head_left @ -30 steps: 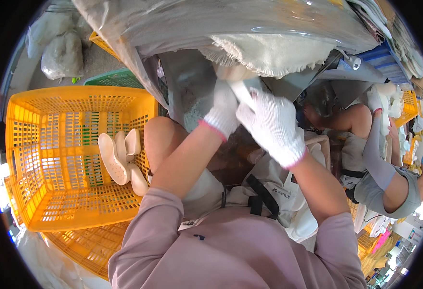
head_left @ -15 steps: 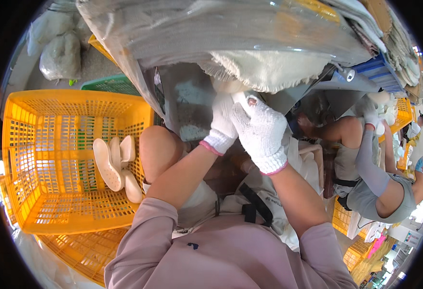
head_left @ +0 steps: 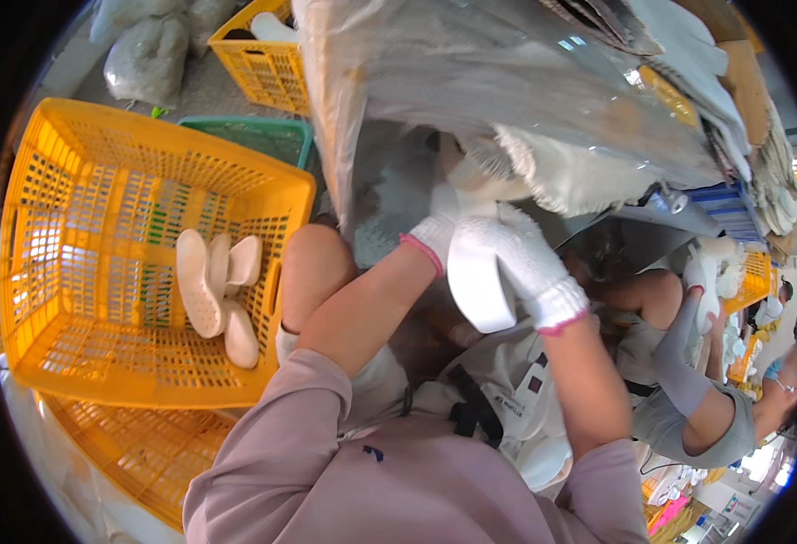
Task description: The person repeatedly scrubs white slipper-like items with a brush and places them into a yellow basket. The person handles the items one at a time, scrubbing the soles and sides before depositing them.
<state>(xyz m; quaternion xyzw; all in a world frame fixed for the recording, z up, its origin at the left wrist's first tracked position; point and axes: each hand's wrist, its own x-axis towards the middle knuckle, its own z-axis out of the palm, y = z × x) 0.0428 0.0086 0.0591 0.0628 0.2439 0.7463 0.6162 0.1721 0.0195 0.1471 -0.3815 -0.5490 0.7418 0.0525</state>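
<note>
In front of me, both hands wear white knit gloves with pink cuffs. My right hand [head_left: 527, 258] is closed round a pale shoe insole [head_left: 482, 292], whose smooth curved end points down toward my lap. My left hand [head_left: 444, 227] presses at its far end, fingers closed but partly blurred and hidden. Both hands are just below a frayed cream cloth [head_left: 566, 177] hanging under a plastic-wrapped cover. The insole's far end is hidden by my gloves and close to the cloth.
A yellow crate [head_left: 99, 363] at my left holds several cream insoles [head_left: 201, 286]. Behind it are a green crate [head_left: 267, 136] and another yellow crate [head_left: 258, 72]. A plastic-covered machine [head_left: 471, 72] overhangs my hands. At the right sits a co-worker [head_left: 707, 408].
My view has turned, so the crates and machine sit differently. The right hand has tilted, and the insole's smooth end now shows below the gloves. Both hands still hold it.
</note>
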